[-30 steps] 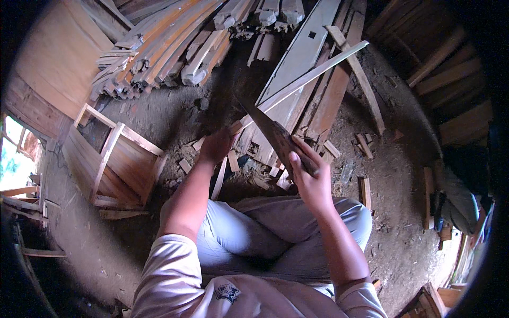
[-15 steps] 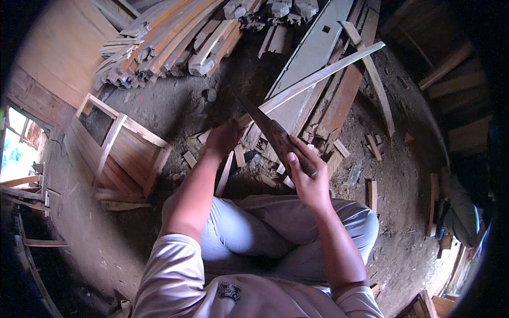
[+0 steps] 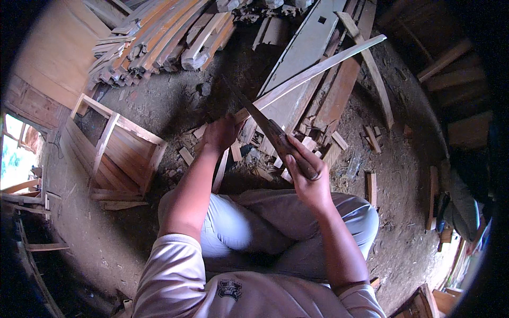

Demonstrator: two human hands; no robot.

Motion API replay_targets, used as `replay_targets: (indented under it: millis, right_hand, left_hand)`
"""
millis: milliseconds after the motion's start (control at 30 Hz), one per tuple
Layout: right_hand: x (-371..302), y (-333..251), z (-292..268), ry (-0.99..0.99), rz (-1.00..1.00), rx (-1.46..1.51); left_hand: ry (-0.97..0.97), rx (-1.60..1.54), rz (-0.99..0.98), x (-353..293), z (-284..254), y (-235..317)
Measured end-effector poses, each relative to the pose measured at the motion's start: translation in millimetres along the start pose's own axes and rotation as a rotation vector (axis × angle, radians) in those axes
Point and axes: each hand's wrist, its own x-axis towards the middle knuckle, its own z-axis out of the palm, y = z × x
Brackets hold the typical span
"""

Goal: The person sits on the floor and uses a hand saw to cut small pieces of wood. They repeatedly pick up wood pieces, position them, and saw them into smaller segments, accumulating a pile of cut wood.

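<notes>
My right hand (image 3: 310,175) is closed around the wooden handle of a handsaw (image 3: 260,117). Its dark blade slants up and left, lying across a long pale wood strip (image 3: 318,69). Close to the blade, my left hand (image 3: 220,133) grips the near end of that strip. From there the strip runs up to the right, over some boards, and its far end crosses a curved plank (image 3: 368,66). Whether the saw teeth have cut into the wood cannot be made out.
Beneath the strip lie a wide grey board (image 3: 294,63) and brown planks (image 3: 344,87). Small offcuts (image 3: 236,151) litter the dirt floor around my hands. A slatted wooden frame (image 3: 114,153) stands at the left. Stacked lumber (image 3: 159,37) fills the far left.
The whole scene has shifted slightly up and left in view. The saw remains across the strip, its blade moved only a little; both hands keep their grips.
</notes>
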Motion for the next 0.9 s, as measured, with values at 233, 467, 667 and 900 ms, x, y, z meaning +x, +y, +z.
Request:
replay_targets:
  millis: [233,467,667,900]
  right_hand:
    - [-15,7,-2,0.015,-0.089,-0.064]
    - [-45,-9,-27,-0.038,-0.017,-0.099]
    - [-93,-36,-52,-0.03,0.019,-0.256]
    - [-158,-72,-90,0.061,-0.057,-0.366]
  left_hand:
    - [0.02,0.068,-0.013,5,7,-5]
    - [0.02,0.114,0.031,4,3,-1]
    - [0.064,0.107,0.087,-1,4,-9]
    - [0.126,0.038,0.09,6,17,-11]
